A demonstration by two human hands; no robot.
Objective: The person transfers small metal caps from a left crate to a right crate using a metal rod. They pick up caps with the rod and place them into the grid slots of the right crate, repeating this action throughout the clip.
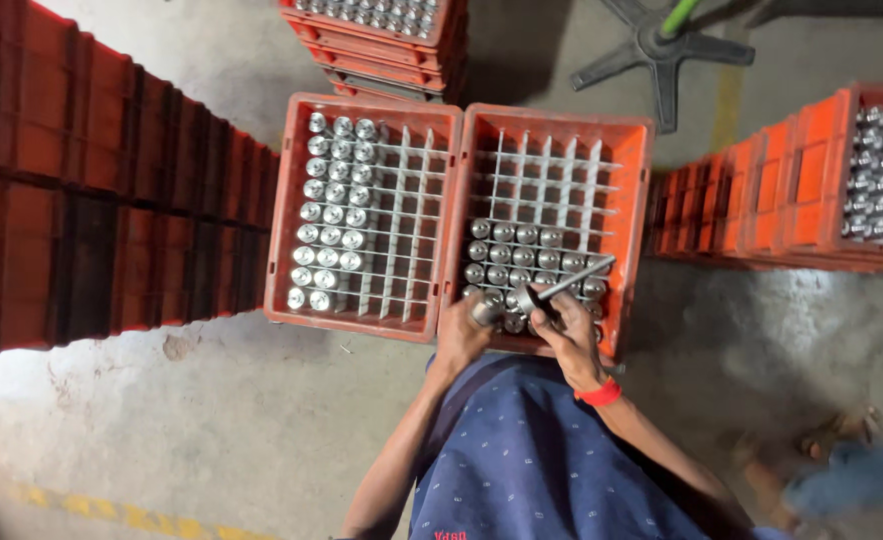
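Floor: bare concrete [211, 420], carrying every crate; a yellow stripe runs along its near left edge.
Crate stacks: dark red stacks [91, 200] stand at the floor's left edge, orange ones [811, 190] at its right edge, some filled with metal parts.
Left crate [291, 200]: orange, gridded; its left columns hold upright cylinders, the rest of the cells are empty.
Right crate [633, 200]: orange, touching the left crate; its near rows are filled, its far rows empty.
Chair base [661, 55]: black star-shaped foot at the far edge.
Right hand [571, 340]: closed around a metal rod tool [561, 290] over the right crate's near edge; a red band sits on the wrist.
Left hand [458, 338]: closed on a metal cylinder [487, 310] at the near edge where the two crates meet.
Handling: the cylinder appears rigid, smooth and probably weighty for its size; a grip around the barrel wall seems safest, since polished metal may slip.
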